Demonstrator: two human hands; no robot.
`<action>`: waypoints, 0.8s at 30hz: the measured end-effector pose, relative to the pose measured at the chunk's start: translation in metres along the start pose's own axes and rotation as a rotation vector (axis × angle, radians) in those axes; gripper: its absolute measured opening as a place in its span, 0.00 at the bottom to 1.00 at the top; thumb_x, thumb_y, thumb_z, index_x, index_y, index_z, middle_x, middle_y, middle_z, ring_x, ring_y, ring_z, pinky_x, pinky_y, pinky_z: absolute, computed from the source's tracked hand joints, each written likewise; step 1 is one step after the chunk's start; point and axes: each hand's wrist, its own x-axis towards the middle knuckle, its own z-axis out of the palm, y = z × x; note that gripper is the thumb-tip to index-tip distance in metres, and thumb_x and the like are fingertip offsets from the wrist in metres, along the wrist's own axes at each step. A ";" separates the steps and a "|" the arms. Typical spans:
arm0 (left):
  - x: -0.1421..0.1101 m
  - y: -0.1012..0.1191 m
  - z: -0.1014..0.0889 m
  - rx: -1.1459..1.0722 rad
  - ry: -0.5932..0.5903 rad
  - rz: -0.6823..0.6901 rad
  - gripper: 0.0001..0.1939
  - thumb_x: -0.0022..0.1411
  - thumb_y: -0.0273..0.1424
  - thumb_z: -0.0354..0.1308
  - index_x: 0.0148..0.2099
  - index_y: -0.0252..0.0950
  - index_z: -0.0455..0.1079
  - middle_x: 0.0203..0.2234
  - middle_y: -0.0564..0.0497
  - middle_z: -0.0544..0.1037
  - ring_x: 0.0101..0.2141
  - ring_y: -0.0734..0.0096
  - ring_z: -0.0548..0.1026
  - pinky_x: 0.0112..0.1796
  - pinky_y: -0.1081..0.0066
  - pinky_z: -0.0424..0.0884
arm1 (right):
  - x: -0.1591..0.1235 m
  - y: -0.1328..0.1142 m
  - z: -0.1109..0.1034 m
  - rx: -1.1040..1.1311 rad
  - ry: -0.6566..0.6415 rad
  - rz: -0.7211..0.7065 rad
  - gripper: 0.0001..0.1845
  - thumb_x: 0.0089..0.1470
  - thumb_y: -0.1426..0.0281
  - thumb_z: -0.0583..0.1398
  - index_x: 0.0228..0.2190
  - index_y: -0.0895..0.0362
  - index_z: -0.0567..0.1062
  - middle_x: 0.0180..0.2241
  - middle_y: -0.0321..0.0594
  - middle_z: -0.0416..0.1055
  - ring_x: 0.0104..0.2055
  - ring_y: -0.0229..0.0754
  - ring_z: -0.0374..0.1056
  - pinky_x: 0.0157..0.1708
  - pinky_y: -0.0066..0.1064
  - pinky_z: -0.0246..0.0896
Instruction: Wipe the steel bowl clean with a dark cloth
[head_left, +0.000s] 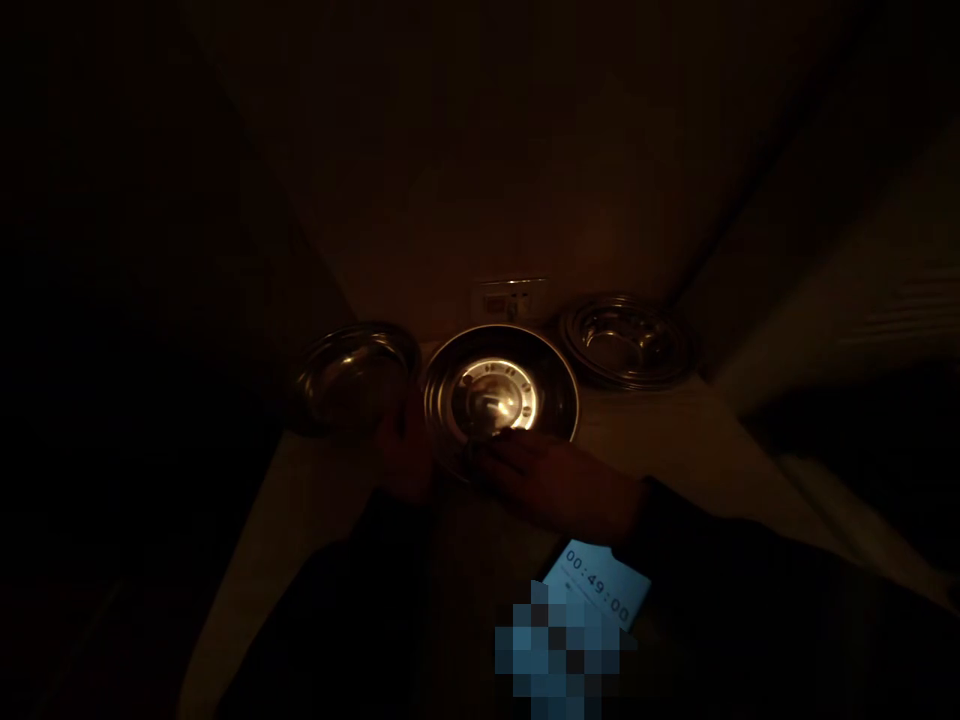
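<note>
Leaning over the central metal bowl's (559, 385) six-o'clock rim, the right hand (555, 485) is bending its fingers, their grip unclear; at eight, the left hand (405, 455) is showing too darkly to tell. Metal bowls (356, 385) are flanking at nine and two, a timer screen (600, 585) glowing at five.

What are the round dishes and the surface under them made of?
The middle bowl and left dish look like polished metal, perhaps stainless steel: sharp, bright glints. The tabletop could be pale wood or laminate; it is smooth, but too dim to tell.
</note>
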 end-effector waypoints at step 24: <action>-0.007 -0.015 0.008 0.141 0.053 0.308 0.25 0.67 0.38 0.41 0.60 0.32 0.63 0.56 0.41 0.68 0.55 0.65 0.68 0.53 0.68 0.63 | 0.018 -0.019 0.010 -0.025 0.027 0.164 0.24 0.59 0.77 0.51 0.57 0.67 0.58 0.53 0.56 0.65 0.53 0.52 0.63 0.47 0.45 0.65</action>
